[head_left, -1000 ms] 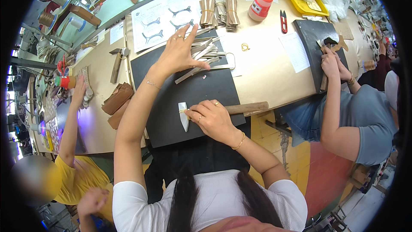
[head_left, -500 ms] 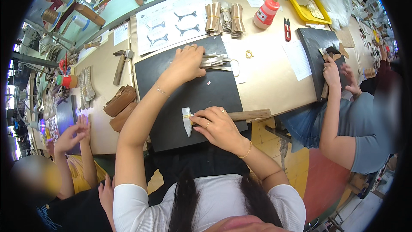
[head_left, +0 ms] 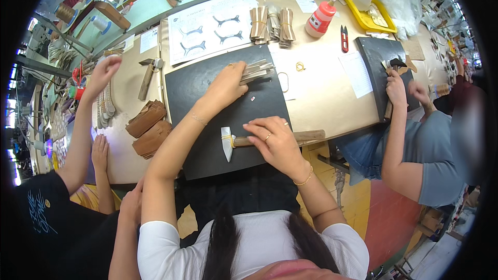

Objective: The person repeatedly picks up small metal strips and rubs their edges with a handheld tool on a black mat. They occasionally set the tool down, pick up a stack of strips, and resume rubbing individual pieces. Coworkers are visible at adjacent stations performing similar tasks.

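A gold-brown, paper-covered bench (head_left: 321, 103) carries a smooth, black, rectangular board (head_left: 236, 114). On it lies a wooden-handled hammer (head_left: 244, 141) with a tapered, pale-grey head (head_left: 226, 137). The right hand (head_left: 270, 137), loosely curved, its hold unclear, has shifted rightward from the head; the left hand (head_left: 236, 83) closes around thin, flat, grey-brown strips (head_left: 258, 71), now bunched tighter.

Black and Tan, Broken by Red and Yellow

The work board (head_left: 199, 140) is plain black, lying on a gold-tan covering (head_left: 324, 91). On it, the strips (head_left: 257, 71) mix grey-brown with off-white, and the hammer (head_left: 243, 141) pairs a silvery-white head (head_left: 226, 150) with a brown handle (head_left: 309, 135). The tied bundles (head_left: 259, 25) show brown and cream stripes. Folded pieces (head_left: 148, 119) are reddish-brown. The sheet (head_left: 207, 11) is white with dark shapes; the squeeze bottle (head_left: 321, 18) red; the snips (head_left: 344, 39) red and black; the tray (head_left: 365, 19) yellow. The ribbed shirt (head_left: 264, 233) is white.
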`<action>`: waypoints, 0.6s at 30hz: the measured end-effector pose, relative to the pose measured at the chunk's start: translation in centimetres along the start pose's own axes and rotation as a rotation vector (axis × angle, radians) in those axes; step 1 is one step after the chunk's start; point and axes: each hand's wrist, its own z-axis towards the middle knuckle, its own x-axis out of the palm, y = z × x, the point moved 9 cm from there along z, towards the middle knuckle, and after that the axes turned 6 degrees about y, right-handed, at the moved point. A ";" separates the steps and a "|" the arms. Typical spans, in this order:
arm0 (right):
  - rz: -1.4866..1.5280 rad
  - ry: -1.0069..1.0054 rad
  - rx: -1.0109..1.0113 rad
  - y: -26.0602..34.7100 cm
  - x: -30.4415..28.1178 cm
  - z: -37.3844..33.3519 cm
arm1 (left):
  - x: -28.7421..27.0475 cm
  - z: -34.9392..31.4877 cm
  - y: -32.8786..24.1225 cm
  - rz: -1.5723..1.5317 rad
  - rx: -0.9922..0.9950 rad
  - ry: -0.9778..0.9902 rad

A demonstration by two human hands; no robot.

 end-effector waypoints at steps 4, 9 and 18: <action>-0.003 -0.023 0.053 -0.7 -1.2 0.3 | -2.7 -2.3 1.4 -0.466 -0.106 -0.159; 0.022 -0.039 0.049 -0.1 -1.6 1.3 | -3.3 -5.6 3.0 -1.150 0.036 -0.428; -0.059 -0.130 -0.136 2.5 -2.2 7.6 | 1.0 -6.3 5.3 -1.234 -0.056 -0.324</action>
